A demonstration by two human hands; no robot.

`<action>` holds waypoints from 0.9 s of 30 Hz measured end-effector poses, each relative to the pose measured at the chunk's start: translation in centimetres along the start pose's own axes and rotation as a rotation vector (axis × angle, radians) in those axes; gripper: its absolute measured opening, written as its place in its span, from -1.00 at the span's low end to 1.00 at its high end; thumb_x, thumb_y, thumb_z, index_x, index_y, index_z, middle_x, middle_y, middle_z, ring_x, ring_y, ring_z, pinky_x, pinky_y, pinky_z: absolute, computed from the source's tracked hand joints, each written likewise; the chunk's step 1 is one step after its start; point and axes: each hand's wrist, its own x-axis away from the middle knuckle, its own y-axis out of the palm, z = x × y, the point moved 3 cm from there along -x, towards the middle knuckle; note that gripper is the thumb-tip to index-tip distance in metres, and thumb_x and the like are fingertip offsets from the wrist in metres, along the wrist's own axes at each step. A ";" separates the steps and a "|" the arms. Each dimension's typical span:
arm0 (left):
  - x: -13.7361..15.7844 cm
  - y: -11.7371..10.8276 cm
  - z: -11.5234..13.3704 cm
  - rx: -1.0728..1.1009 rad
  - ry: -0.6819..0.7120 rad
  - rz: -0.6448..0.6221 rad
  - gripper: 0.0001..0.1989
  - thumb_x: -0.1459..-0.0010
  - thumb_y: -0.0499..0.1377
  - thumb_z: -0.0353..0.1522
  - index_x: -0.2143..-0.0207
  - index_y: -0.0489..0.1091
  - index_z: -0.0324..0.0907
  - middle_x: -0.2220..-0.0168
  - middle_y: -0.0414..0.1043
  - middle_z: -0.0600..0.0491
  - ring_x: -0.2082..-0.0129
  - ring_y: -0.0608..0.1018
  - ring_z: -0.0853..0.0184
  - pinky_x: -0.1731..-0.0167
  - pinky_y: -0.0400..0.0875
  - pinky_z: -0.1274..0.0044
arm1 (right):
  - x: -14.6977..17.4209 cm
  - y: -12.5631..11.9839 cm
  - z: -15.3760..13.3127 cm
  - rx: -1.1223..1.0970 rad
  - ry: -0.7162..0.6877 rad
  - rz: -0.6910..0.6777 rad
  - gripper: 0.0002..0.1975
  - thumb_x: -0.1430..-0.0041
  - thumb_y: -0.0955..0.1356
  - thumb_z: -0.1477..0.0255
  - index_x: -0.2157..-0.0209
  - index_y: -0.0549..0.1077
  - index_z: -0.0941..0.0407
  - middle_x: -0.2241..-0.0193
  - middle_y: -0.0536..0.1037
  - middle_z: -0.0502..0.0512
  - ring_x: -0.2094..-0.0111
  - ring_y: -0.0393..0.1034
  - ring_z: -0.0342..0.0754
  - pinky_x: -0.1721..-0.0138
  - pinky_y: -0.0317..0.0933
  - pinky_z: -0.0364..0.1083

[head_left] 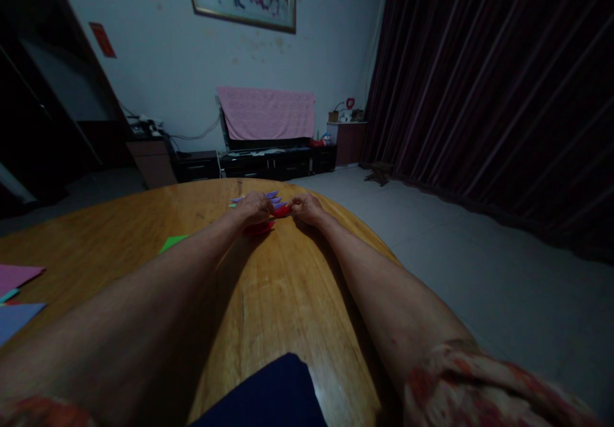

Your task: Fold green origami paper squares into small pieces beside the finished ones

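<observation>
Both my arms reach out over the wooden table (283, 299). Between my hands is a red folded paper piece (283, 211). My left hand (256, 208) closes on its left end, and my right hand (306, 208) pinches its right end. Another red folded paper (260, 228) lies on the table just below my left hand, partly covered by it. Several purple folded papers (272, 194) lie right behind my hands, pointed at their ends. My fingers hide part of the held piece, so its full shape does not show.
A green paper sheet (173, 242) lies left of my left forearm. Pink paper (18, 277) and blue paper (19, 320) lie at the table's left edge. A dark blue object (273, 395) is at the near edge. Beyond the table stands a low black cabinet (268, 166).
</observation>
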 end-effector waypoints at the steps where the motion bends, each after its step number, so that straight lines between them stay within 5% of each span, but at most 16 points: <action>1: 0.1 -0.1 0.1 -0.022 0.009 -0.006 -0.63 -0.07 0.10 -0.48 0.12 0.58 -0.13 0.19 0.59 0.00 0.16 0.54 0.25 0.15 0.35 0.57 | 0.0 0.0 0.0 0.004 -0.001 -0.004 -0.73 -0.07 0.28 0.59 0.28 0.61 0.13 0.42 0.59 0.04 0.37 0.41 -0.11 0.28 0.24 -0.18; 9: -0.2 0.1 0.3 -0.192 0.075 -0.032 -0.61 -0.08 0.08 -0.47 0.09 0.57 -0.07 0.14 0.59 0.03 0.14 0.54 0.26 0.15 0.31 0.59 | 0.0 0.1 0.2 0.031 -0.014 -0.005 -0.73 -0.09 0.29 0.57 0.28 0.62 0.10 0.44 0.58 -0.01 0.40 0.40 -0.14 0.27 0.23 -0.20; 27: 0.3 0.2 -0.1 -0.069 0.054 0.012 -0.61 -0.05 0.09 -0.52 0.13 0.59 -0.11 0.13 0.58 -0.02 0.15 0.53 0.22 0.11 0.33 0.56 | -0.2 0.5 0.8 -0.010 0.027 0.003 -0.73 -0.06 0.31 0.55 0.29 0.64 0.06 0.49 0.58 -0.01 0.39 0.43 -0.10 0.25 0.28 -0.17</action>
